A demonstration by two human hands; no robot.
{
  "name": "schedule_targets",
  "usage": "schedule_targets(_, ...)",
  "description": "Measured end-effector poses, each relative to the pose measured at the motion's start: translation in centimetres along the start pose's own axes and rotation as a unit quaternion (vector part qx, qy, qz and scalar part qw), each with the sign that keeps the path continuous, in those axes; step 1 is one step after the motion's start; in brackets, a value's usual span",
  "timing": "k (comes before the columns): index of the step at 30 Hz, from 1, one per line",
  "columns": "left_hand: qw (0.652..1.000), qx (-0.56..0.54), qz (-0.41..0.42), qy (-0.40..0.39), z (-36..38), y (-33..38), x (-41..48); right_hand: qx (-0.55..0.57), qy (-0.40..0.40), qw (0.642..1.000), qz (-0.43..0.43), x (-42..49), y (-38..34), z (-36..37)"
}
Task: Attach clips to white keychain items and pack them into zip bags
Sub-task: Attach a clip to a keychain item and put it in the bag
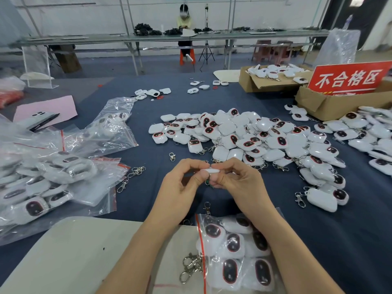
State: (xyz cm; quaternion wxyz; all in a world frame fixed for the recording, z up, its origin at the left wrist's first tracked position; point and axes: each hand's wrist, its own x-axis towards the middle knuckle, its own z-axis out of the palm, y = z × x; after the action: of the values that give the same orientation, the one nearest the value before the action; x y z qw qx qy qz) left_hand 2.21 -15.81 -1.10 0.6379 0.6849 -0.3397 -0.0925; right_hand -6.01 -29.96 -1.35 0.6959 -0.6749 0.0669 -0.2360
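Both hands meet over the dark blue cloth, pinching one white keychain item [210,171] edge-on between them. My left hand [182,183] grips its left end with curled fingers. My right hand [235,179] grips the right end, and a small metal clip part [207,181] shows just below, between the thumbs. A big heap of white keychain items [244,136] lies beyond the hands. A zip bag [235,251] filled with items sits under my right forearm, with silver clips [192,266] at its left edge. Loose clips [135,171] lie to the left.
Filled and empty zip bags [53,177] cover the left side. Cardboard boxes [331,102] with a red sign [347,78] stand at the back right. More items [369,132] spread along the right. A phone [39,119] lies far left. A seated person [185,20] works at a far bench.
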Motion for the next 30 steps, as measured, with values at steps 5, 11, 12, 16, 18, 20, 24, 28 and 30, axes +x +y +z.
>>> schedule_targets(5, 0.999, 0.035, 0.028, -0.016, 0.26, 0.1, -0.2, 0.093, -0.008, 0.995, 0.033, 0.0, -0.32, -0.38)
schedule_targets(11, 0.987, 0.133, 0.081, 0.041, -0.11, -0.28, 0.06, 0.039, -0.035, 0.998, 0.04, -0.11, 0.12, -0.47)
schedule_targets(12, 0.985, 0.144, 0.088, 0.042, -0.13, -0.28, 0.05, 0.026, -0.03, 0.999, 0.03, -0.08, 0.14, -0.37)
schedule_targets(16, 0.994, 0.084, 0.061, 0.019, 0.17, -0.32, 0.03, 0.04, -0.004, 0.999, 0.013, -0.08, 0.09, -0.23)
schedule_targets(18, 1.0, -0.001, 0.012, 0.013, 0.3, -0.22, 0.03, 0.055, -0.012, 0.998, 0.019, -0.15, 0.04, -0.26)
schedule_targets(20, 0.999, -0.047, -0.016, 0.006, 0.43, -0.12, 0.02, 0.059, -0.01, 0.998, 0.017, -0.15, -0.07, -0.3)
schedule_targets(24, 0.999, -0.047, -0.013, 0.012, 0.6, -0.15, -0.04, 0.049, 0.004, 0.999, 0.004, 0.0, 0.17, -0.36)
schedule_targets(28, 0.999, -0.044, -0.01, 0.013, 0.6, -0.12, -0.07, 0.049, 0.006, 0.999, 0.009, -0.01, 0.32, -0.4)
schedule_targets(30, 0.999, -0.041, -0.01, 0.011, 0.64, -0.14, -0.02, 0.052, 0.012, 0.998, 0.014, -0.07, 0.37, -0.4)
